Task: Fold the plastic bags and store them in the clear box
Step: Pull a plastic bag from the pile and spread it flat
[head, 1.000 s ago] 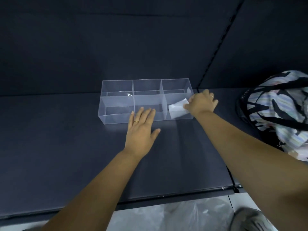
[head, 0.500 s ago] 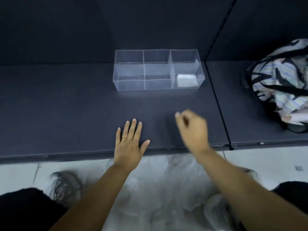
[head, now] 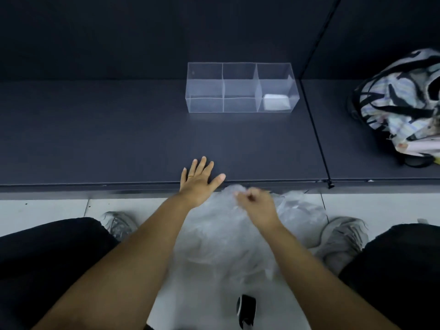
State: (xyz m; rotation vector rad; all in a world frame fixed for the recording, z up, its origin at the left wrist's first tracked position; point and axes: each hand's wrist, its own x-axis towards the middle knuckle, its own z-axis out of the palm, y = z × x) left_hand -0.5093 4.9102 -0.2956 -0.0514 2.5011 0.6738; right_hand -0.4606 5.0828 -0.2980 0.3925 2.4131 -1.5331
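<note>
A dark grey platform (head: 119, 139) runs along a dark wall, and below its near edge there is a pale tiled floor (head: 47, 210). The clear box (head: 204, 106) stands at the back of the platform, close to the wall. Thin walls divide it into compartments. In its right-end compartment, on the near side, lies one folded bag (head: 276, 102), white and flat; the other compartments look empty.

Well in front of the box, at the platform's near edge, the left hand (head: 198, 184) lies flat with the fingers spread, a ring (head: 190, 176) on one finger. A little to the right of it and lower, the right hand (head: 257, 206) is over the top of a pile of plastic bags (head: 226, 239) on the floor. Its fingers are curled, but it is blurred, so I cannot tell if it already pinches the plastic.

The bags look very light, thin and soft, without a shape of their own, and probably slippery against each other. I think it is best to take one by a free edge or corner at the top of the pile, so only one layer comes up, and then to flatten it on the platform.

To the right of the box, well apart, a striped cloth bag (head: 402, 101) lies. I can read no brand, label or writing anywhere.
</note>
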